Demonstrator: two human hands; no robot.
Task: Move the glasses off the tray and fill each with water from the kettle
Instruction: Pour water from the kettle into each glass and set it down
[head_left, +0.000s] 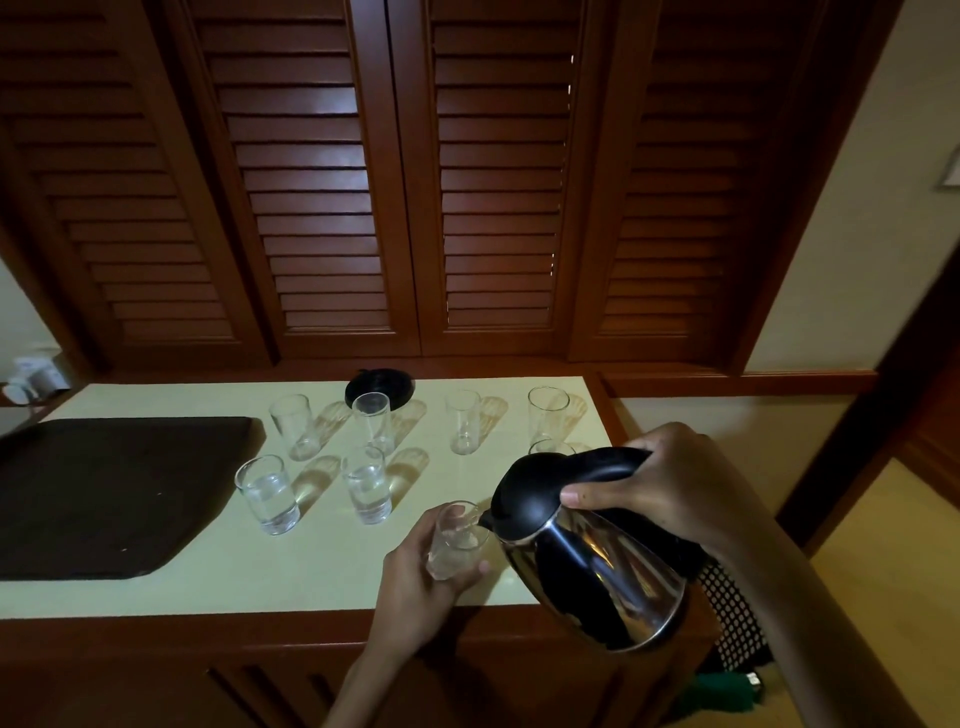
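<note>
My right hand (660, 491) grips the black handle of a steel kettle (592, 561), tilted so its spout sits over the rim of a glass (457, 540). My left hand (421, 577) holds that glass near the counter's front edge. Two glasses with water, one (267, 493) on the left and one (367, 486) beside it, stand in the front row. Several empty glasses stand behind, among them one (292, 426) at the left and one (546, 415) at the right. Another glass (550, 447) is mostly hidden behind the kettle. The dark tray (104, 493) lies bare at the left.
The black kettle base (379, 387) sits at the back of the pale counter (260, 582). Louvred wooden doors (467, 182) rise behind it. A black-and-white dotted thing (732, 618) lies beyond the counter's right end. Small white items (31, 374) stand at far left.
</note>
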